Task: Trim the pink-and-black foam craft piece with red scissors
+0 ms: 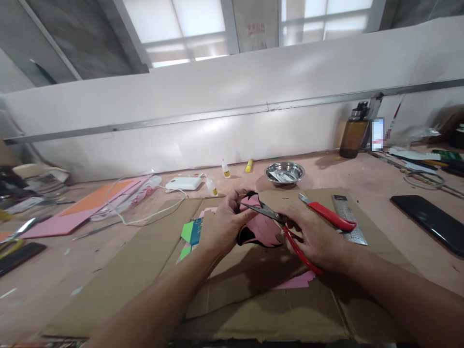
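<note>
My left hand (224,220) is closed on a pink and black cut-out piece (259,227), a thin sheet with curved, pointed edges. In my right hand (308,232) are red-handled scissors (299,251), fingers around the loops. Their blades (266,210) point left across the upper part of the cut-out, close to my left thumb; whether they touch it I cannot tell. Both hands are above a sheet of brown cardboard (145,261). A pink scrap (297,280) lies on the cardboard beneath my right hand, with green and blue pieces (192,232) beside my left hand.
A red utility knife (331,216) and a steel ruler (348,217) lie right of my hands. Behind stand a metal bowl (284,173), small glue bottles (225,170) and a yellow tube (249,166). Pink and orange sheets (87,205) lie left, a black phone (431,222) right.
</note>
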`<action>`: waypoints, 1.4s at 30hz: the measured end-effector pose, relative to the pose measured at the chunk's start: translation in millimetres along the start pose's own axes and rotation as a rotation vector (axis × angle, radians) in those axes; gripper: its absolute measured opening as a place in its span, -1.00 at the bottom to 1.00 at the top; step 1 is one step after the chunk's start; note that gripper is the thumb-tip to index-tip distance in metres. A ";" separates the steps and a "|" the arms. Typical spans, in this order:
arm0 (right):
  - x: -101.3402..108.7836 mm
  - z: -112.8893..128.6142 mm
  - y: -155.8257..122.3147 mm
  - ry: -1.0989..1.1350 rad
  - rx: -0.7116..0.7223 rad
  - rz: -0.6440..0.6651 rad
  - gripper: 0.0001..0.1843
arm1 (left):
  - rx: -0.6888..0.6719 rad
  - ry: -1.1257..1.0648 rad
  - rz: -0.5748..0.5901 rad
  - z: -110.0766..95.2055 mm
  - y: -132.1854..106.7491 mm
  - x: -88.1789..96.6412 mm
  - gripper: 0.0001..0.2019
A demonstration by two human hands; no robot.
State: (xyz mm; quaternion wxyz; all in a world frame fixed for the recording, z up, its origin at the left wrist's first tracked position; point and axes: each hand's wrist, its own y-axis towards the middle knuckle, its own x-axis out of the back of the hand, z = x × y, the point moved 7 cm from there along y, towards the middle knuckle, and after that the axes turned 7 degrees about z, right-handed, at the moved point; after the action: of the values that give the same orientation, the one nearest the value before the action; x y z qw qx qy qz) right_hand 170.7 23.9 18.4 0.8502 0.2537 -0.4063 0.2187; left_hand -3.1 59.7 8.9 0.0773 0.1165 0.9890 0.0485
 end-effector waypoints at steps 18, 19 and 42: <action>0.6 2.0 -0.1 0.038 -0.015 0.008 -0.83 | -0.037 -0.108 -0.072 10.4 -4.3 -4.0 -0.65; 0.7 2.3 -0.3 0.037 -0.015 0.010 -0.84 | -0.040 -0.101 -0.075 10.3 -4.8 -3.9 -0.65; 0.0 -0.1 -1.6 0.006 0.034 -0.040 -0.71 | -0.052 -0.240 -0.118 12.4 -9.1 -10.1 -0.68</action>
State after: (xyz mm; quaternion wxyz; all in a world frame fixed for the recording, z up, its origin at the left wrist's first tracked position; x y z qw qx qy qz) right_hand 171.7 22.7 17.8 0.8512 0.2755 -0.3948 0.2091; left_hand 6.6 49.5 -2.9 0.2009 0.0609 0.9762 0.0551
